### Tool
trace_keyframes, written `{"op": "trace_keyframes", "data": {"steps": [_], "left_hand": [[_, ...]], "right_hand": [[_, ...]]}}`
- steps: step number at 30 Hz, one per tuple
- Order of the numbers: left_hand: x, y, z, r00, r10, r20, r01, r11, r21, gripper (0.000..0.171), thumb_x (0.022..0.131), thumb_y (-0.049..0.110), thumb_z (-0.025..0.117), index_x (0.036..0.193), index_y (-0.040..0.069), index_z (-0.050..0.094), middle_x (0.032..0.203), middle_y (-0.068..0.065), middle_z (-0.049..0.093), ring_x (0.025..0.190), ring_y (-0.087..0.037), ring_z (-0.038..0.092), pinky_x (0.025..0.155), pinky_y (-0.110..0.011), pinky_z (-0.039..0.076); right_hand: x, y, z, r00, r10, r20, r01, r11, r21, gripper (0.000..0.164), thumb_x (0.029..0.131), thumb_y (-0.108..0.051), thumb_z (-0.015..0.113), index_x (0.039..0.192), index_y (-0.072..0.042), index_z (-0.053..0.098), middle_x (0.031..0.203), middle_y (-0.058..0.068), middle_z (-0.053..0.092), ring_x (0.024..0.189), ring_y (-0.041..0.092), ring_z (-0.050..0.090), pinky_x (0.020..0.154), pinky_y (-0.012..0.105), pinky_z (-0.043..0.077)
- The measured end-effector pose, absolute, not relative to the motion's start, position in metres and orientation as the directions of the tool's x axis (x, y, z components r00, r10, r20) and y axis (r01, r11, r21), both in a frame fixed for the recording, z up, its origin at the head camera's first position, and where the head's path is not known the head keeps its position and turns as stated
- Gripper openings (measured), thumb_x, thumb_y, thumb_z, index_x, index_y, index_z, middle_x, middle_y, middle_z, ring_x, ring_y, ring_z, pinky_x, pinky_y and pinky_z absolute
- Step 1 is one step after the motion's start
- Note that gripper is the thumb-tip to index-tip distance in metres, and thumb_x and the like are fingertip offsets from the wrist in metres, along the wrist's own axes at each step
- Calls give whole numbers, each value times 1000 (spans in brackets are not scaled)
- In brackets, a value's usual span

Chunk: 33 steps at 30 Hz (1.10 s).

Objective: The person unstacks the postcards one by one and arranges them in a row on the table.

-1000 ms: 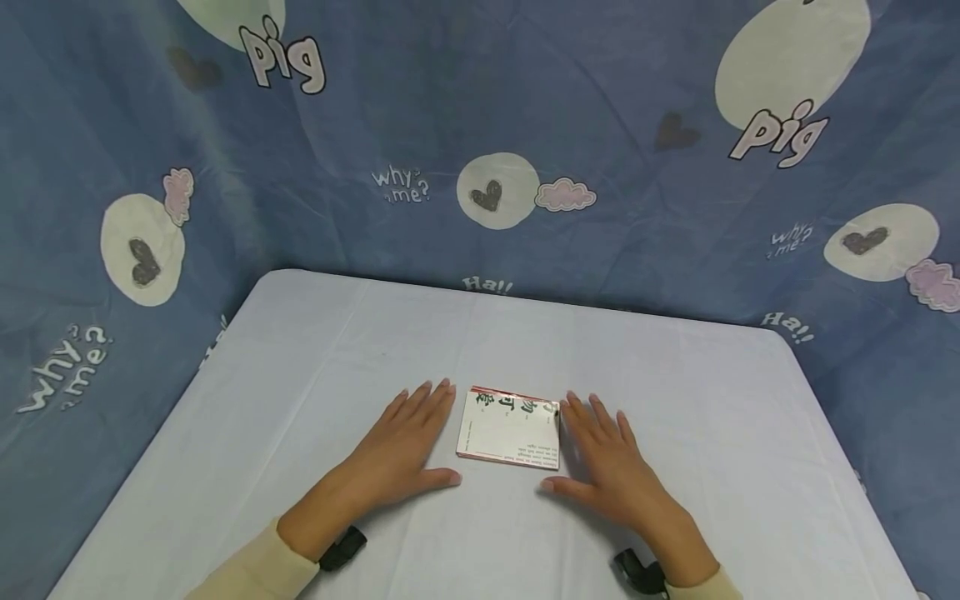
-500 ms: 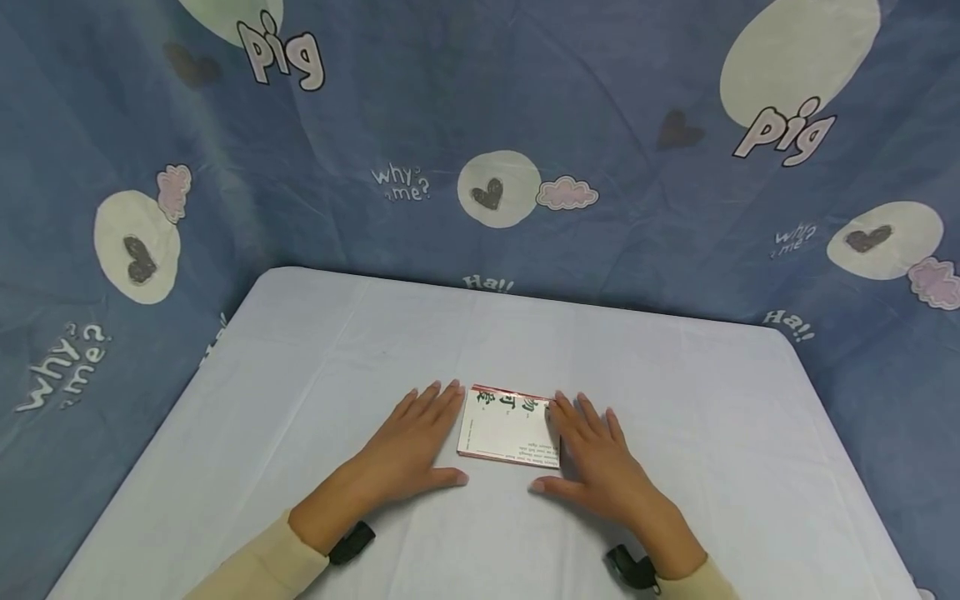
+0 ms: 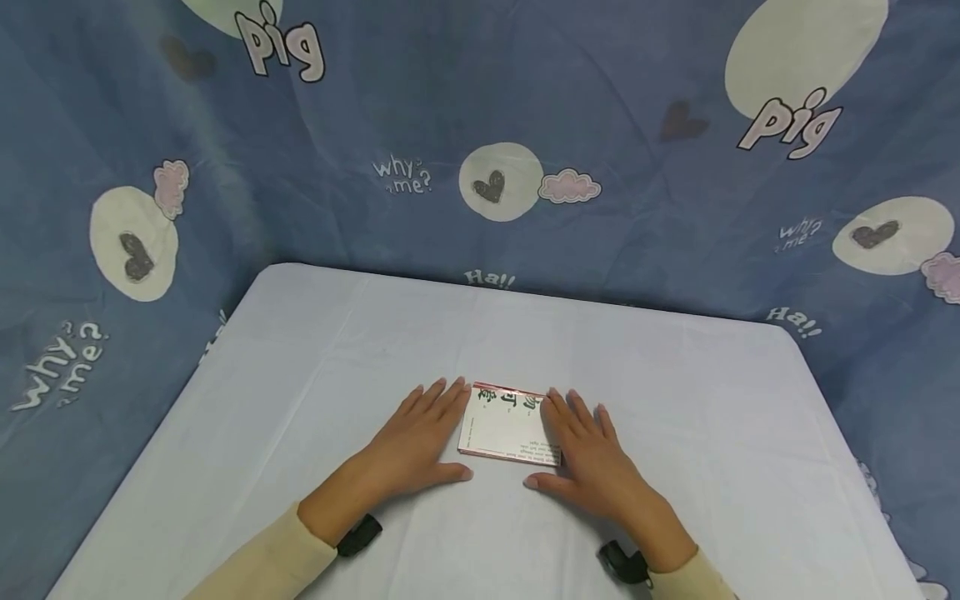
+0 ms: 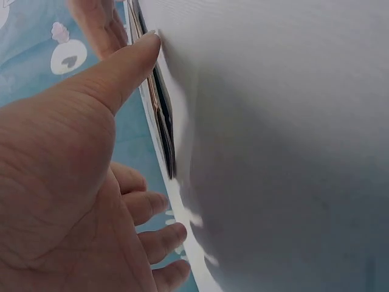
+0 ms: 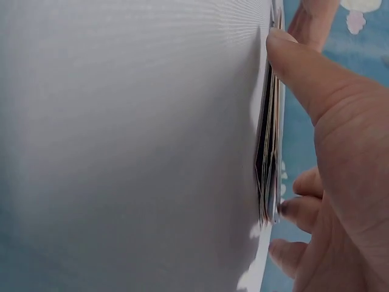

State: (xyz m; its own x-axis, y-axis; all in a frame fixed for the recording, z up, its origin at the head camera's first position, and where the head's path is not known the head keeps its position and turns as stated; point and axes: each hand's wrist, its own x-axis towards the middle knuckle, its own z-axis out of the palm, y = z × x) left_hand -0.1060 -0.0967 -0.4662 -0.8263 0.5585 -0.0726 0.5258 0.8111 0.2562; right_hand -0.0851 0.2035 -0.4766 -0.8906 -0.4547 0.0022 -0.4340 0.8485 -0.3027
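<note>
Left hand [image 3: 416,443] and right hand [image 3: 592,462] have moved closer together, fingers extended, gripping nothing, flanking one white rectangular layered stack [image 3: 504,428] on the white cloth-covered tabletop [image 3: 622,354].

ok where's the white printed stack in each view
Head: white printed stack, below centre, between left hand and right hand.
Left wrist: left of centre, toward top, edge-on, partly behind left thumb.
Right wrist: right of centre, edge-on, partly behind right thumb.
Shared landmark: white tabletop.

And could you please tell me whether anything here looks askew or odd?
Only slightly: the printed stack on the white table gapes unevenly between its layers in the right wrist view, and its lettering appears upside down from the head camera.
</note>
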Motion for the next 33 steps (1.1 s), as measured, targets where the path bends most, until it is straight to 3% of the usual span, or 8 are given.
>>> {"op": "trace_keyframes", "data": {"steps": [21, 33], "left_hand": [[-114, -87, -462, -803, 588, -92, 546, 789, 280, 111, 84, 57, 83, 165, 3, 28, 172, -10, 24, 158, -35, 20, 127, -54, 16], [-115, -83, -466, -792, 603, -92, 557, 776, 296, 101, 91, 56, 77, 164, 3, 30, 171, -11, 27, 157, -38, 21, 127, -55, 15]], "right_hand": [[-89, 199, -472, -885, -465, -24, -441, 852, -282, 111, 87, -65, 76, 167, -8, 24, 172, 10, 23, 158, 37, 16, 123, 69, 12], [-91, 200, -474, -887, -461, -28, -437, 859, -267, 104, 91, -60, 75, 166, -8, 27, 170, 11, 29, 158, 35, 18, 124, 67, 11]]}}
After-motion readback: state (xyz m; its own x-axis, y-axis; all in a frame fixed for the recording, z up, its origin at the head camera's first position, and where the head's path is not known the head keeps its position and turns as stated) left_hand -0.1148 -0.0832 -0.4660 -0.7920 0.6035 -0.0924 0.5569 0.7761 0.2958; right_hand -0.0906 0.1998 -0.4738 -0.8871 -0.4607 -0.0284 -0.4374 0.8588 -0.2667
